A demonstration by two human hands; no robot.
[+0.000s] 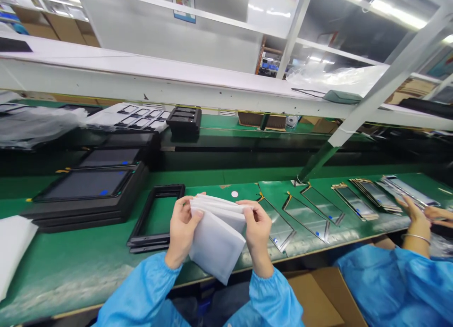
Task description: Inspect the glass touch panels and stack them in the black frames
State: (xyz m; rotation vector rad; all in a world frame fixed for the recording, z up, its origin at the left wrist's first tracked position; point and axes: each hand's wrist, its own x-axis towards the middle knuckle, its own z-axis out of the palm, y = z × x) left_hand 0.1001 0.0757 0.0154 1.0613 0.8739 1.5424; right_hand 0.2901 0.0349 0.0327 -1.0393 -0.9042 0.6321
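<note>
Head view: a person in blue sleeves, both hands raised over the near table edge.
Held thing: stack of thin white foam-like sheets (pixel 216 244), in the air between both hands, above the near edge of the green table mat (pixel 88 265).
Pointing: one corner points down toward the person; the far edge is fanned open and faces the belt.
Long axis: roughly corner to corner, running toward and away from the person, tilted. The sheets look near square, so I cannot tell the longer side.
Left hand (pixel 182 228): closed on the stack's left edge, thumb on the top sheet.
Right hand (pixel 256 228): closed on the right edge, fingers pinching the upper sheets.
Containers: pile of flat black trays (pixel 81 209) at left, the top one holding a dark screen panel (pixel 85 184); small black compartment tray (pixel 184 119) farther back, contents unclear; brown cardboard box (pixel 318 294) below the table edge, inside not visible.
Beside left hand: black rectangular plastic frame (pixel 155 218), flat on the mat.
Right of hands: row of clear glass strips (pixel 307 216), lying slanted on the mat.
Co-worker: another person's hand (pixel 414 213), bracelet on the wrist, at the far-right strips.
Surface and room: green mat, dark conveyor belt (pixel 247 152) behind, long white shelf (pixel 141 77) overhead, strip lights.
</note>
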